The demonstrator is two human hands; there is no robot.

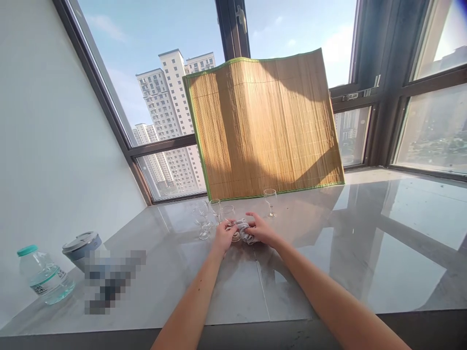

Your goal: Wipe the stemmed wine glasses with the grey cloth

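Note:
At the middle of the grey counter (299, 287), my left hand (223, 237) has its fingers closed around a small clear stemmed glass (228, 210). My right hand (263, 230) grips a bunched pale cloth (246, 233) against the lower part of that glass, with one finger raised. The foot of the glass shows between the hands, near the counter; contact with it is unclear. Just left and behind stand several similar stemmed glasses (203, 218), overlapping in view. Another stemmed glass (270, 199) stands upright by itself behind my right hand.
A bamboo mat (266, 126) with green edging leans against the window (160, 146) behind the glasses. On the left are a clear bottle (45, 277) with a teal cap, a lidded cup (82, 245) and a blurred-out patch. The counter's front edge runs beneath my forearms.

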